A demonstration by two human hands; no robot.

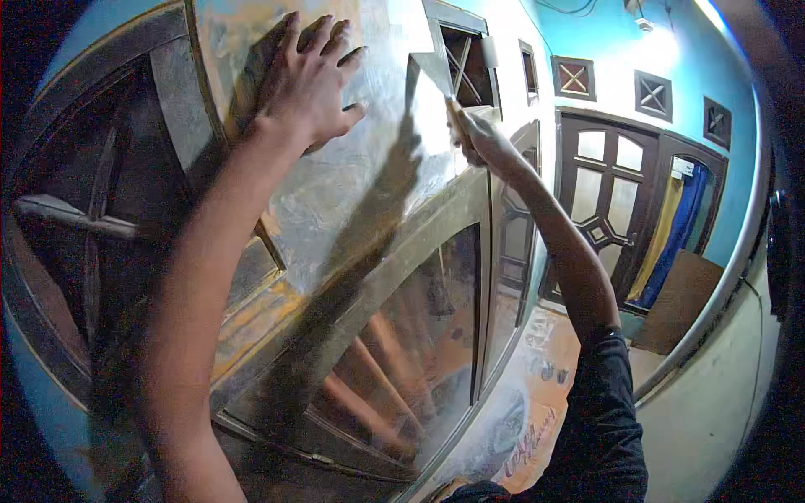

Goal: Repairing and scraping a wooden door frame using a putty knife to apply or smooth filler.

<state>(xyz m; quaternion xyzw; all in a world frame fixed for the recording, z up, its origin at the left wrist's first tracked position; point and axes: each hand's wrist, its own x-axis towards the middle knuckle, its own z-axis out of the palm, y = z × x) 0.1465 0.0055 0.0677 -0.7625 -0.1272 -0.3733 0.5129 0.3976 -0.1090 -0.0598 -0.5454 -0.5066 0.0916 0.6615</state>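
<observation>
My left hand point(314, 88) is raised with its fingers spread, lying against or just off a wall patch point(323, 197) smeared grey-white and tan. The frame does not show whether the palm touches. Farther right, my right hand point(482, 141) is closed around the handle of a putty knife point(433, 74). Its broad, flared blade points up and left at the bright wall just left of a small vent opening point(468, 67). Contact between blade and wall is hard to judge. Shadows of the knife and my arm fall across the patch.
Below the patch is a grey-framed window point(428, 310) with dark, reflecting glass. Another dark-framed opening with crossed bars point(92, 222) stands at left. At the far right are a brown door point(599, 193), blue and yellow curtains point(671, 230) and a brown board point(681, 302).
</observation>
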